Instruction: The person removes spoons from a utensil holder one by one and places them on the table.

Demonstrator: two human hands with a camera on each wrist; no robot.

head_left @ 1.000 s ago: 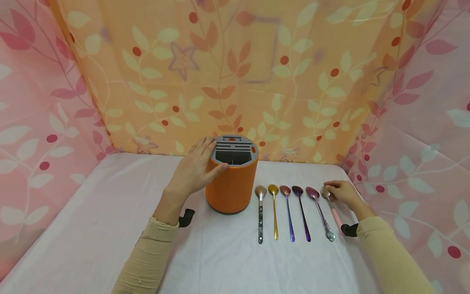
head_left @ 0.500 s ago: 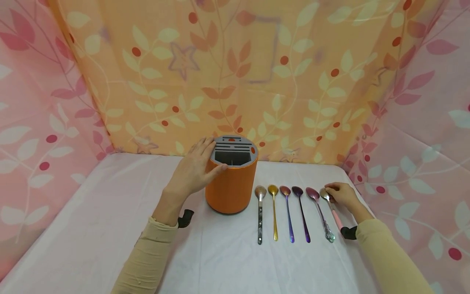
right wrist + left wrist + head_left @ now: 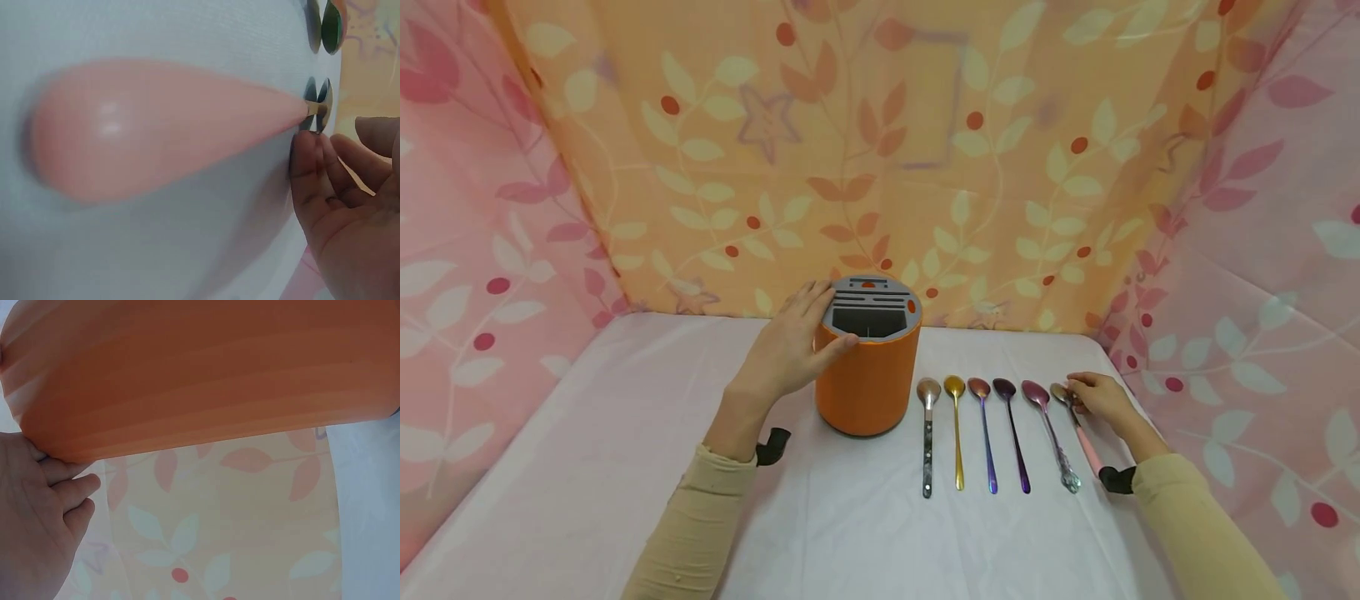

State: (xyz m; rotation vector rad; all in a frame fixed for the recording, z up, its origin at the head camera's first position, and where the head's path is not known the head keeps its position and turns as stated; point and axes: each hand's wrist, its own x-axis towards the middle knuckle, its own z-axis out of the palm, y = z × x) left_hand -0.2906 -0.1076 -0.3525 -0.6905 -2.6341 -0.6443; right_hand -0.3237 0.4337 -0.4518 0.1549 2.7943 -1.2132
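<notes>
My left hand (image 3: 784, 354) rests against the upper left side of an orange cylindrical utensil holder (image 3: 867, 392), fingers along its rim and thumb across its front. In the left wrist view, the holder's ridged wall (image 3: 206, 381) fills the upper part, with some fingertips hidden behind it. At the far right of a row of spoons, my right hand (image 3: 1103, 398) touches the edge of the metal bowl of a pink-handled spoon (image 3: 1088, 447). The right wrist view shows its pink handle (image 3: 156, 128) on the cloth, fingertips beside the bowl and the thumb apart from it.
Left of the pink-handled spoon lie several others: a pink ornate one (image 3: 1051, 422), a dark purple one (image 3: 1015, 442), a blue-purple one (image 3: 987, 442), a gold one (image 3: 957, 433) and a black-handled one (image 3: 927, 442). A patterned curtain (image 3: 865, 150) stands behind the white cloth (image 3: 850, 533).
My right hand has drawn slightly down and right, uncovering more of the pink-handled spoon's bowl. The left hand stays on the holder, and the head view has shifted a little.
</notes>
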